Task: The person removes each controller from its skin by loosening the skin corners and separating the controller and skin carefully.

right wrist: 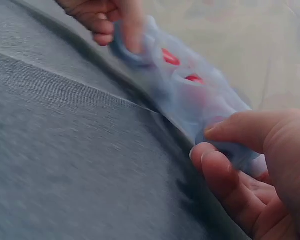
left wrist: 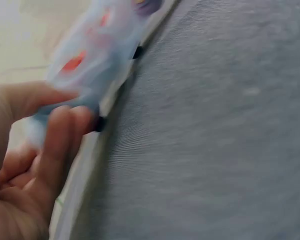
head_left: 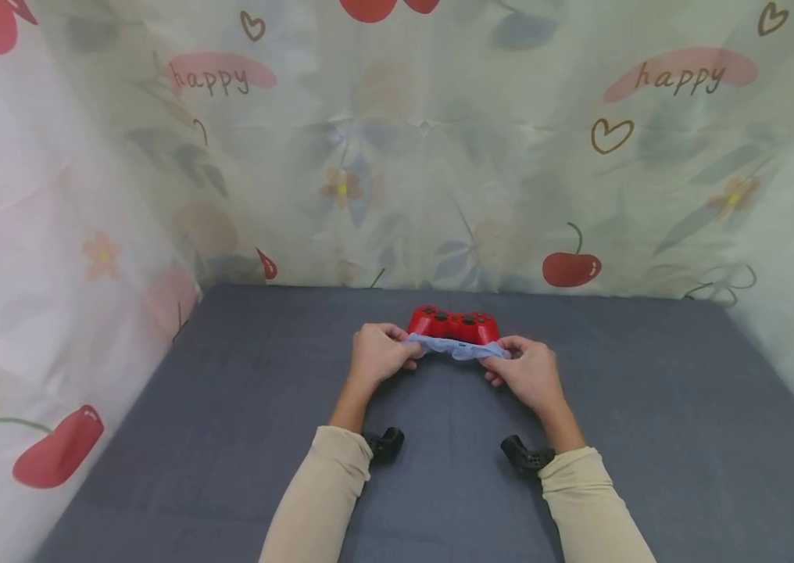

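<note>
A red game controller [head_left: 455,328] lies towards the back of the dark grey table. Along its near side, a thin, pale blue, see-through cover [head_left: 456,347] is stretched between both hands. My left hand [head_left: 380,356] pinches the cover's left end between thumb and fingers. Its right end is pinched the same way by my right hand [head_left: 529,371]. Patches of red show through the blue cover [right wrist: 182,90] in the right wrist view. Whether any part of the controller sits inside the cover, I cannot tell. The left wrist view is blurred.
Grey cloth covers the table [head_left: 453,469]. Behind it hangs a pale curtain [head_left: 425,180] printed with cherries, flowers and the word happy. Another printed sheet [head_left: 24,258] hangs on the left side. Black devices [head_left: 386,445] are worn on both wrists.
</note>
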Demonstrator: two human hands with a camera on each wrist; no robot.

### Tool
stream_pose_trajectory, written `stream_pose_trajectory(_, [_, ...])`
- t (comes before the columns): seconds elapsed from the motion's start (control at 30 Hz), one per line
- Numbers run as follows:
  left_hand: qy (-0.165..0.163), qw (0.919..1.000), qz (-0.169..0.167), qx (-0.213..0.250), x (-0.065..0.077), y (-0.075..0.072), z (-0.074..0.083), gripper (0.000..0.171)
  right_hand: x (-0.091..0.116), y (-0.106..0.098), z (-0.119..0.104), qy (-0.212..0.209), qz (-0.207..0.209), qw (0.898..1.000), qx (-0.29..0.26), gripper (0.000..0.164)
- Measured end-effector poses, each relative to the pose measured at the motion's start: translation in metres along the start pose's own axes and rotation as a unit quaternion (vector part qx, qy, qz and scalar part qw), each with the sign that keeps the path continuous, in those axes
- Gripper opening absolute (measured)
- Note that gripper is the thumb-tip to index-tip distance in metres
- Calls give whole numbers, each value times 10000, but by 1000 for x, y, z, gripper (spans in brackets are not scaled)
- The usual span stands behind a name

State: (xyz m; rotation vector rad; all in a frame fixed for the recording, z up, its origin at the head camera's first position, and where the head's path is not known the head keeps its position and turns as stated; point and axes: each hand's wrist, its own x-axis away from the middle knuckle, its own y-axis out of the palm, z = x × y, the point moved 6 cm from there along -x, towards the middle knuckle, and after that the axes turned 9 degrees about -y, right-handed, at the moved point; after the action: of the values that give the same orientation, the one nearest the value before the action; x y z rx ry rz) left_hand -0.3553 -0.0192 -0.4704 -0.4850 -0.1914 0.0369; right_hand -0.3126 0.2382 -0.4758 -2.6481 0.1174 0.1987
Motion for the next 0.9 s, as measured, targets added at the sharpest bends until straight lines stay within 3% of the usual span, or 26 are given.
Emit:
stream_pose_trajectory(0.17, [147, 9998, -105, -96, 0, 1, 2, 13, 0, 1, -4, -229, 170, 9992, 273, 26])
stream_pose_trajectory(0.4, [117, 9991, -418, 36, -3, 3, 0, 16, -1, 1, -7, -201, 229, 9988, 392, 24])
stream_pose_trajectory(0.63, [86, 9971, -748, 51, -2, 7, 0, 15, 0, 1, 3, 78, -3, 9989, 465, 27])
stream_pose_trajectory(0.9, [101, 9942, -999, 387, 2, 6, 4, 15, -4, 1, 3, 107, -375, 9988, 302, 25])
